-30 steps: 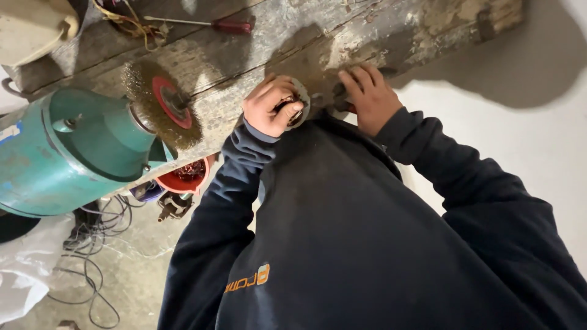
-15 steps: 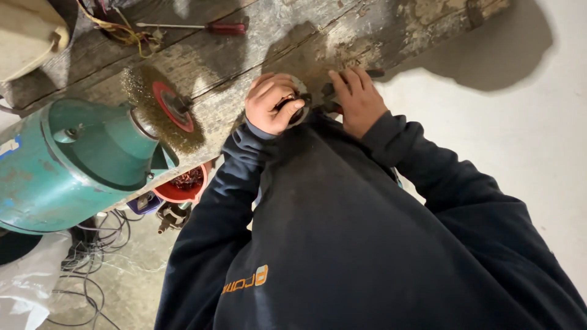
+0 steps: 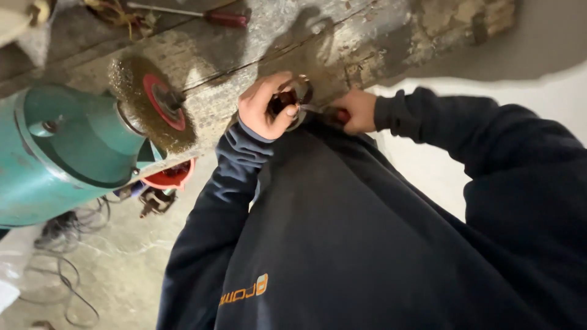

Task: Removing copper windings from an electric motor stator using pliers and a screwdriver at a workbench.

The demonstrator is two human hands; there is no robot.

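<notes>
We saw a small round metal ring part (image 3: 299,98), grey and shiny at the rim, with a dark reddish inside. It was partly hidden, so we could not tell its exact shape. It lay at the near edge of the rough wooden table (image 3: 379,36), which was worn, stained and pale with dust, close to our chest.

Our left hand (image 3: 266,107) was closed around the ring part from the left side, with the fingers curled over its top and the thumb pressed at its lower right edge. Our right hand (image 3: 358,111) was just beside it on the right and gripped a tool with a red handle (image 3: 339,115). The thin metal end of this tool pointed toward the ring part and seemed to touch it near the left thumb. Both sleeves were of a dark navy sweatshirt (image 3: 367,244) with a small orange print.

To the left, well apart from the hands, a big teal green motor housing (image 3: 67,153) carried a round brass-coloured wire brush wheel (image 3: 150,104) with a red centre plate. At the far side of the table lay a screwdriver with a dark red handle (image 3: 202,13). Under the table, on the grey concrete floor (image 3: 122,269), we saw loose dark cables (image 3: 61,244).
</notes>
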